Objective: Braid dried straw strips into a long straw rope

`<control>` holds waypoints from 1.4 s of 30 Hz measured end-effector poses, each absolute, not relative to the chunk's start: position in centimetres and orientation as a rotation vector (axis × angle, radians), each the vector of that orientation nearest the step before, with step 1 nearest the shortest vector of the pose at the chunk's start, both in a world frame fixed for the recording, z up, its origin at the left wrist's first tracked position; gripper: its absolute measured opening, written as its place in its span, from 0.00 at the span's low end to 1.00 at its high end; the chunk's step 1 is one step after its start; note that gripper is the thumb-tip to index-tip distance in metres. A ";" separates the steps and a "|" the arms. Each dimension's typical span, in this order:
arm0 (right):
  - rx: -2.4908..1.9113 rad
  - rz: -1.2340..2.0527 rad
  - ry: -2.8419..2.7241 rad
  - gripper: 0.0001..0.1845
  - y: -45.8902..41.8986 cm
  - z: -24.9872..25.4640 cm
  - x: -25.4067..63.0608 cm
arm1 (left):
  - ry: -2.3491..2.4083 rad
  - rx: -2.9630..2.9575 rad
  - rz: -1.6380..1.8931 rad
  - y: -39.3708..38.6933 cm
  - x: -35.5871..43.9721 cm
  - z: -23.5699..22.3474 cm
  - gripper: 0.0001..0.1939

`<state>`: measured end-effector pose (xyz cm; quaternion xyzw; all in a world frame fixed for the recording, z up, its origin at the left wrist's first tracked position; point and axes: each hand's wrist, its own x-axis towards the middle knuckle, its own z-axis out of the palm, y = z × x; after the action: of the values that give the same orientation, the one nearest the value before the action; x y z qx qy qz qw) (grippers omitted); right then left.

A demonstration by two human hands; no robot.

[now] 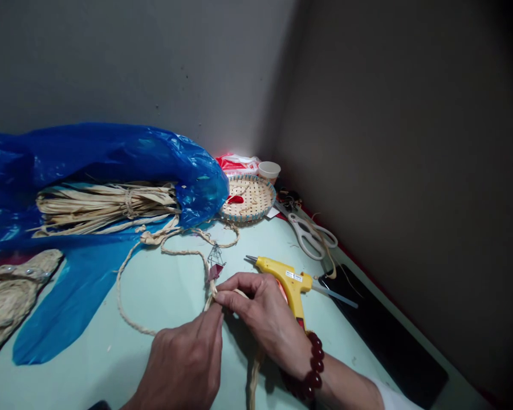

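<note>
My left hand (186, 359) is closed, its fingers pinched on a twisted straw-coloured cord (118, 290). My right hand (263, 307), wearing a dark red bead bracelet (315, 364), pinches the same cord between thumb and forefinger, right against the left fingertips. Just beyond the fingers a dark red binder clip (215, 271) with wire handles grips the cord. The finished length curls in loops over the table, while loose fibre (253, 378) hangs below my right hand. Beside that hand lies a yellow glue gun (288, 275) with a glue stick in its back.
On the left, a blue plastic bag (111, 145) holds a tied bundle of dry fibre strips (98, 206). A woven piece (8, 302) lies at the left edge. Farther back are a round basket (256, 199), a paper cup (269, 169) and scissors (310, 233). A black flat object (393, 336) lies right.
</note>
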<state>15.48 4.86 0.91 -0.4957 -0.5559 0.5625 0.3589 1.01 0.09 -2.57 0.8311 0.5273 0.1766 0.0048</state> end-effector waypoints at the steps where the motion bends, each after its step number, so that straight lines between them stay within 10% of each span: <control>1: -1.284 1.455 -1.422 0.06 4.8 1.0 15.4 | 1.646 2.603 0.504 -0.1 1.2 -2.7 0.14; 8: -1.349 1.490 -1.427 0.06 4.7 1.6 15.9 | 1.596 2.594 0.723 -0.9 1.0 -1.3 0.10; 18: -1.391 1.420 -1.561 0.07 4.8 1.0 16.6 | 1.341 0.944 0.621 3.7 1.1 0.2 0.14; 42: -1.387 0.399 -2.291 0.08 2.7 0.9 16.1 | 1.484 1.247 0.790 3.0 1.7 -0.1 0.13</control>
<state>16.08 2.73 0.87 -0.5002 -0.8263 0.1439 0.2151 1.75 3.02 -0.11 0.5156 0.6138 0.3267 0.5006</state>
